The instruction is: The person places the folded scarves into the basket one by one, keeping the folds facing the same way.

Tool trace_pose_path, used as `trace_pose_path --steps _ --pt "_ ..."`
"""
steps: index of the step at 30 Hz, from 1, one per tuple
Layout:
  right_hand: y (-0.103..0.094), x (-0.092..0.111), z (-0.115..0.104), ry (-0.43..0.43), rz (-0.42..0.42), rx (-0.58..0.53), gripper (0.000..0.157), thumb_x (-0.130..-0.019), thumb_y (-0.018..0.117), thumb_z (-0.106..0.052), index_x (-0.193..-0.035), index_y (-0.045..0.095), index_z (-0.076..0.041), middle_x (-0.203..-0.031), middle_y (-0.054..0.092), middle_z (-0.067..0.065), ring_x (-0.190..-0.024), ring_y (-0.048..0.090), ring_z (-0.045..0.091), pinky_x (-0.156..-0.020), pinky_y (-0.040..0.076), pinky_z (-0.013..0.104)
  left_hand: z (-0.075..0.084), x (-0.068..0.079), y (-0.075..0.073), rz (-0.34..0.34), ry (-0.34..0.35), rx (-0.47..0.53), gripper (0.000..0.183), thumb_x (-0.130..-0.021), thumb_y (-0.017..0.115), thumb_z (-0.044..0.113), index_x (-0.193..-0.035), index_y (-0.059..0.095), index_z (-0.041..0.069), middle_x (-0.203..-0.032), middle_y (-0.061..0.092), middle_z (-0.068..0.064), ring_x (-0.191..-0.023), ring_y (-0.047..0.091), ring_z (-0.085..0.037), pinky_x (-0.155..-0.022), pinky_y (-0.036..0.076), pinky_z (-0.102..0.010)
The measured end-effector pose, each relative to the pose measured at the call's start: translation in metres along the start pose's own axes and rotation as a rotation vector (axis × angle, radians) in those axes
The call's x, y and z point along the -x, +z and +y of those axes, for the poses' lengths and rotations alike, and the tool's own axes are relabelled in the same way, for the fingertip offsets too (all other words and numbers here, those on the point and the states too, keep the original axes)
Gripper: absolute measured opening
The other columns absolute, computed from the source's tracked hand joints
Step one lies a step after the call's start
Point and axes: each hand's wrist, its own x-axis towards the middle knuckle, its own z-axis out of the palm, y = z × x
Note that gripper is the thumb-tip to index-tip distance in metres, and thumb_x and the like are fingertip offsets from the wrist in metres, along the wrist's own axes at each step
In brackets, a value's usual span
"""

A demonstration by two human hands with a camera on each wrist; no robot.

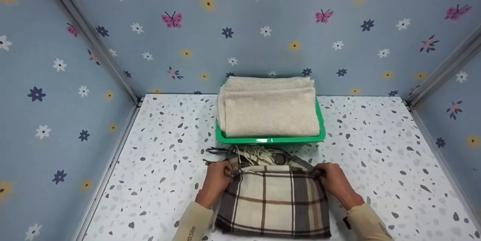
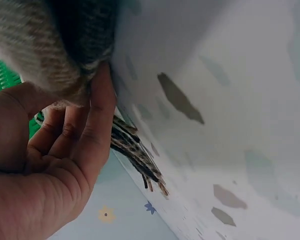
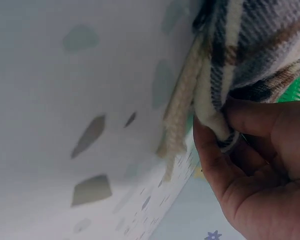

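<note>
A plaid scarf (image 1: 270,203) in cream, dark grey and brown lies folded on the table, its knotted fringe (image 1: 259,152) spread along the far edge. At its far left corner my left hand (image 1: 218,179) pinches the cloth; the left wrist view shows thumb and fingers (image 2: 97,120) round the edge, with dark tassels (image 2: 140,155) hanging behind. My right hand (image 1: 334,181) grips the far right corner. In the right wrist view the plaid edge (image 3: 217,115) sits between thumb and fingertips, and a cream tassel (image 3: 180,105) hangs beside it.
Just beyond the scarf stands a green basket (image 1: 270,140) holding a folded beige cloth (image 1: 270,113) that rises above its rim. Flower-patterned panels (image 1: 240,26) close off the back and both sides. The speckled white table (image 1: 165,150) extends left and right of the scarf.
</note>
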Motion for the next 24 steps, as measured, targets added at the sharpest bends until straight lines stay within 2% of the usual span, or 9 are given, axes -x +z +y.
trace_pose_path --steps 4,11,17,21,24 --pt "-0.002 0.001 0.003 0.025 0.008 0.013 0.038 -0.08 0.06 0.023 -0.082 0.078 -0.01 -0.083 0.075 0.003 -0.077 0.07 0.02 -0.068 0.053 0.033 0.0 0.001 0.004 0.016 0.021 0.023 0.027 -0.07 0.062 -0.023 -0.082 0.07 0.0 -0.074 0.069 -0.007 -0.068 0.064 -0.02 -0.062 0.052 -0.033" --pt "-0.01 0.003 0.0 0.044 0.001 -0.009 0.039 -0.082 0.06 0.025 -0.088 0.081 -0.008 -0.087 0.078 0.004 -0.083 0.074 0.024 -0.074 0.059 0.038 0.003 0.012 -0.001 0.031 -0.022 0.061 0.027 -0.078 0.069 -0.02 -0.089 0.073 0.004 -0.086 0.073 -0.008 -0.081 0.07 -0.025 -0.069 0.056 -0.039" --pt "-0.037 0.007 -0.016 0.037 0.042 -0.003 0.038 -0.084 0.062 0.026 -0.095 0.08 -0.005 -0.094 0.078 0.007 -0.089 0.074 0.028 -0.078 0.059 0.043 0.021 0.019 -0.017 0.052 -0.011 0.129 0.027 -0.081 0.073 -0.018 -0.095 0.074 0.005 -0.093 0.076 -0.01 -0.084 0.073 -0.026 -0.072 0.058 -0.041" --pt "-0.061 0.009 -0.029 0.026 0.085 -0.004 0.034 -0.085 0.065 0.026 -0.1 0.078 0.0 -0.097 0.077 0.011 -0.091 0.074 0.032 -0.077 0.06 0.045 0.037 0.024 -0.028 0.071 0.016 0.18 0.028 -0.082 0.071 -0.019 -0.096 0.073 0.005 -0.094 0.076 -0.01 -0.083 0.072 -0.025 -0.069 0.057 -0.034" --pt "-0.078 0.01 -0.037 -0.004 0.133 0.011 0.035 -0.083 0.065 0.028 -0.102 0.078 0.002 -0.097 0.077 0.011 -0.089 0.074 0.03 -0.075 0.06 0.042 0.049 0.025 -0.034 0.091 0.04 0.204 0.027 -0.084 0.071 -0.018 -0.096 0.073 0.005 -0.093 0.076 -0.009 -0.083 0.072 -0.025 -0.066 0.055 -0.029"
